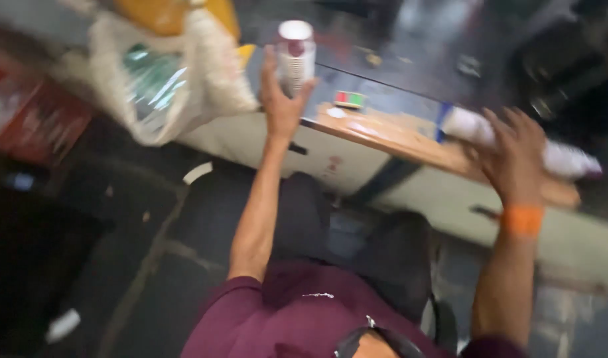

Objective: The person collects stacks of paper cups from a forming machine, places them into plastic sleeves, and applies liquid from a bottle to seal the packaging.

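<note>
1. We note heavy motion blur across the head view; fine detail is lost.
2. Left hand (282, 99), at about 11 o'clock from frame centre, is raised with the arm stretched out. Its fingers wrap around a stack of paper cups (295, 56), white with dark red bands, held upright by its lower part.
3. The stack of paper cups stands above the near edge of the table (383, 136), close to a white mesh sack (178, 73). We cannot tell whether its base touches the table.
4. Right hand (513, 159), at about 2 o'clock, lies fingers spread over a second, long white sleeve of cups (569, 159) lying on its side along the table edge. The fingers curl over it; a firm grip cannot be told through the blur.
5. An orange band (521, 220) sits on the right wrist.
6. Between the two hands, on the table, lies a small red-and-green object (349, 99); its kind is not readable.
7. The white mesh sack, at 10 to 11 o'clock, shows greenish contents; something yellow (164, 13) sits above it.
8. The table top is wooden along its near edge, darker farther back.
9. Lower frame: the person's maroon shirt (304, 318) at 6 o'clock, dark floor (118, 265) to the left.
</note>
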